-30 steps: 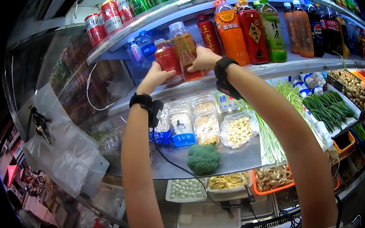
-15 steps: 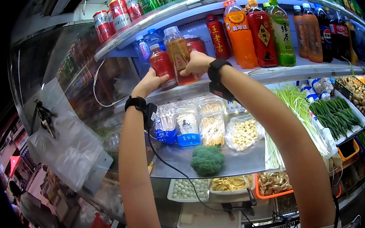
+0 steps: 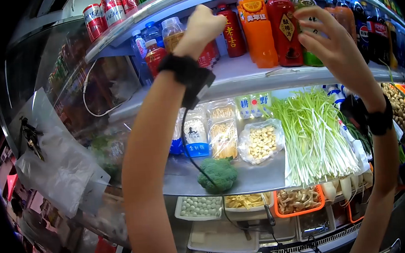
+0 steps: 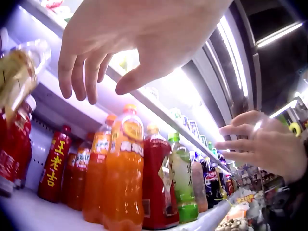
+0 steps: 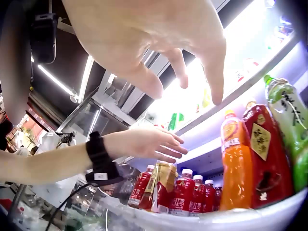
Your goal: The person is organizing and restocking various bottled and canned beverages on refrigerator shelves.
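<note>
Empty, my left hand (image 3: 203, 29) is raised before the middle shelf, between the amber bottle and the red bottle with yellow characters (image 3: 233, 31). Its fingers hang loosely downward in the left wrist view. The amber bottle (image 3: 172, 33), with a clear cap, is partly hidden behind that wrist. Left of it stands a red drink bottle (image 3: 155, 58) with a white cap. My right hand (image 3: 334, 45), also holding nothing, has its fingers spread in front of the green tea bottle (image 3: 309, 60). Close by stand an orange soda bottle (image 3: 258, 31) and a dark red bottle (image 3: 284, 32).
Beer cans (image 3: 112, 7) line the upper shelf. Below lie packaged mushrooms (image 3: 195, 136), broccoli (image 3: 217, 174), a bag of peeled cloves (image 3: 261, 142) and pale green shoots (image 3: 315, 136). A black cable (image 3: 190, 151) runs down from my left wrist. Cola bottles (image 3: 377, 36) stand at right.
My left hand has let go of the red bottle and risen to the right. My right hand has released the amber bottle and moved right, toward the green tea. Both bottles stand on the shelf.
</note>
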A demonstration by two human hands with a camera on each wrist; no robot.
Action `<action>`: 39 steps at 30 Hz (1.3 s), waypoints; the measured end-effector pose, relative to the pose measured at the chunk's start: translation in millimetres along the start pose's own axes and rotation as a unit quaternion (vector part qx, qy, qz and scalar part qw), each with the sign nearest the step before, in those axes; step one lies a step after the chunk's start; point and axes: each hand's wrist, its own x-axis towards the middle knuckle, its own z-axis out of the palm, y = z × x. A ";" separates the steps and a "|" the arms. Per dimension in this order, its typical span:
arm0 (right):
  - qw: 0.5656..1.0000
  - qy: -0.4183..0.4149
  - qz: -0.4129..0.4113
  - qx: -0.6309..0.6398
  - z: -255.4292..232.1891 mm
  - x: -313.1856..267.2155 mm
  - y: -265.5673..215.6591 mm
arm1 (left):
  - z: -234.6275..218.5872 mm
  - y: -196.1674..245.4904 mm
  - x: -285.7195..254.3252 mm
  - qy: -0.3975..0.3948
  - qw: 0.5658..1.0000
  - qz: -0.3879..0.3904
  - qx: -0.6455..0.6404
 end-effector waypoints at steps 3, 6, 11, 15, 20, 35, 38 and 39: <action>0.994 -0.048 0.100 -0.013 -32.5 -28.2 4.2 | 40.6 16.6 25.1 -0.098 0.986 -0.080 0.111; 0.984 -0.064 0.156 -0.062 -67.0 -46.4 9.1 | 74.8 -13.1 94.8 -0.113 0.975 -0.112 0.157; 0.968 -0.040 0.168 -0.184 -119.5 -79.1 11.4 | 134.7 -79.8 149.2 -0.053 0.971 -0.211 0.094; 0.951 -0.058 0.185 -0.241 -182.5 -99.5 26.7 | 192.3 -129.2 226.3 -0.260 0.894 -0.129 0.341; 0.953 0.024 0.276 -0.122 -198.7 -98.7 21.7 | 197.0 -138.9 237.5 -0.214 0.910 -0.188 0.301; 0.965 -0.013 0.216 -0.149 -189.1 -108.9 18.7 | 201.2 -211.2 229.4 -0.075 0.891 -0.359 -0.269; 0.969 -0.042 0.204 -0.134 -175.0 -103.2 19.7 | 171.7 -161.6 185.3 -0.051 0.877 -0.374 -0.296; 0.968 -0.031 0.220 -0.117 -169.2 -103.6 20.2 | 176.2 -164.4 184.5 -0.032 0.892 -0.368 -0.261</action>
